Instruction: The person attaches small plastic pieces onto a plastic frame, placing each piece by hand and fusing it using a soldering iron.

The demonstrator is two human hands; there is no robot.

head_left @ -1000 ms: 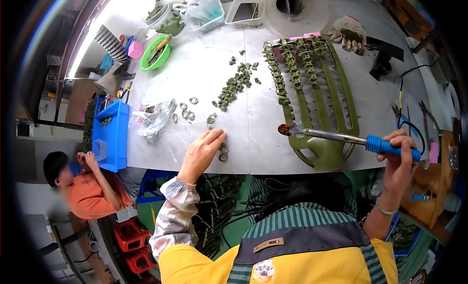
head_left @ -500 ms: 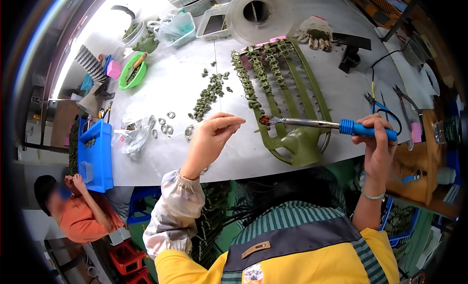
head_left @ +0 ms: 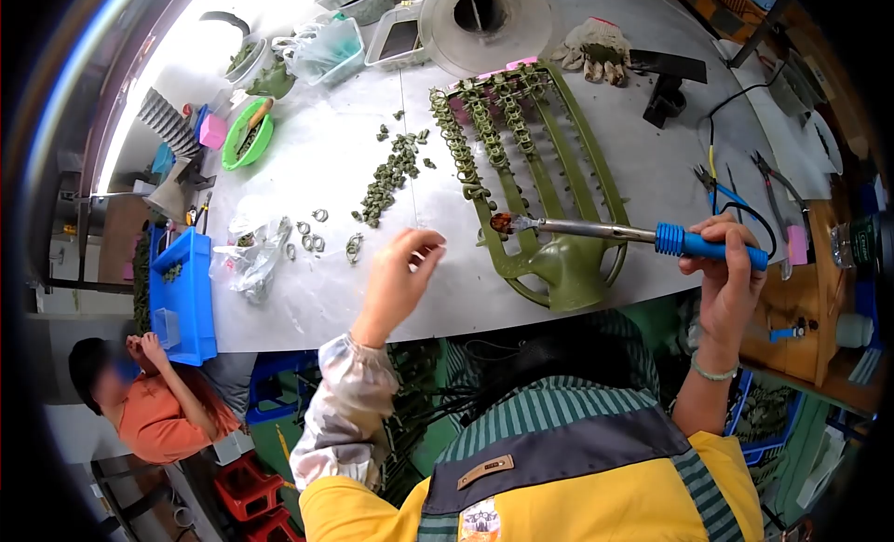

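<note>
My right hand (head_left: 729, 272) is closed round the blue handle of a soldering iron (head_left: 601, 229). Its metal shaft points left, and a reddish-brown lump (head_left: 503, 223) sits at the tip, over the lower left of the green wax rack (head_left: 571, 272). Rows of small green ring-shaped pieces (head_left: 453, 146) line the rack's left bars. My left hand (head_left: 399, 281) hovers over the table, left of the tip, fingers loosely curled and thumb slightly apart. Nothing shows in it. Beyond it lies a pile of small green pieces (head_left: 386, 183), with several loose rings (head_left: 312, 239) further left.
A clear plastic bag (head_left: 256, 267), a green bowl (head_left: 264, 137) and a blue crate (head_left: 191, 309) are at the left. Gloves (head_left: 593, 53) lie at the back; pliers (head_left: 780, 179) and a cord are at the right. Another person (head_left: 158, 412) sits at the lower left.
My left hand has drawn back left and down from the tip, and its pinched fingers have loosened. The iron has shifted slightly in view; the whole view has moved a little too.
</note>
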